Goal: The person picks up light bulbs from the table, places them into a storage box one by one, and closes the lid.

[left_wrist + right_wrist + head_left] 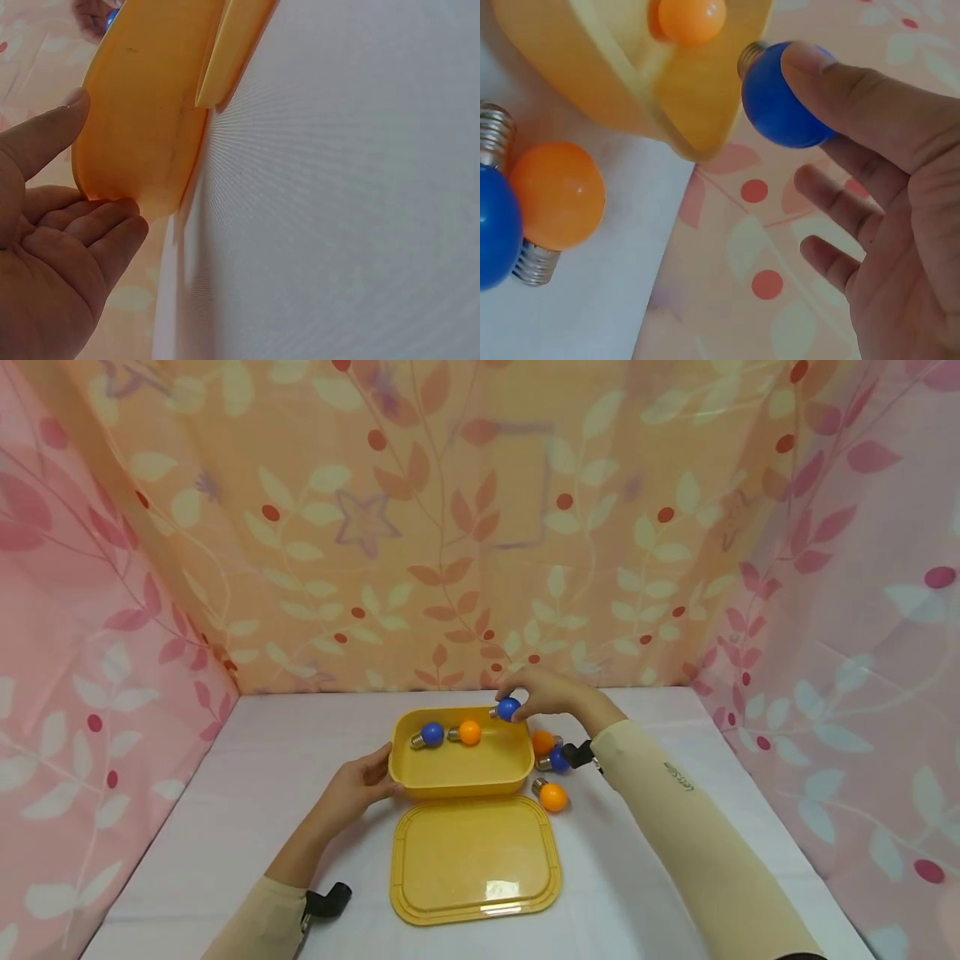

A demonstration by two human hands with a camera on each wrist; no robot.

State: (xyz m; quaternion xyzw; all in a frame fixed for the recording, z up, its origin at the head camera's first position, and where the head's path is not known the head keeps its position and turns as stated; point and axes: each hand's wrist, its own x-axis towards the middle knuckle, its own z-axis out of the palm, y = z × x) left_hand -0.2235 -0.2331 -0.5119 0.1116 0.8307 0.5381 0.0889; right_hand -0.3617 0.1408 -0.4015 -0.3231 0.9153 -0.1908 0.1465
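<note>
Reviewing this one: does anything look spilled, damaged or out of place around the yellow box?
Nothing stands out: the box sits upright, its lid lies in front, and the loose bulbs look unbroken. Only a faint dark mark shows on the box's outer wall.

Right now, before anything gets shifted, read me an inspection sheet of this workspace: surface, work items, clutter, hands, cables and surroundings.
Surface: white tabletop.
Job's things: open yellow box with one blue bulb and one orange bulb inside; yellow lid lying on its near side; two orange bulbs and another blue bulb outside, to its right.
Clutter: nothing seen beyond these things.
Left hand: touches the box's left end.
Right hand: pinches a third blue bulb at the box's far right corner.
Cables: nothing seen.
Surroundings: leaf-patterned cloth behind and on both sides.
</note>
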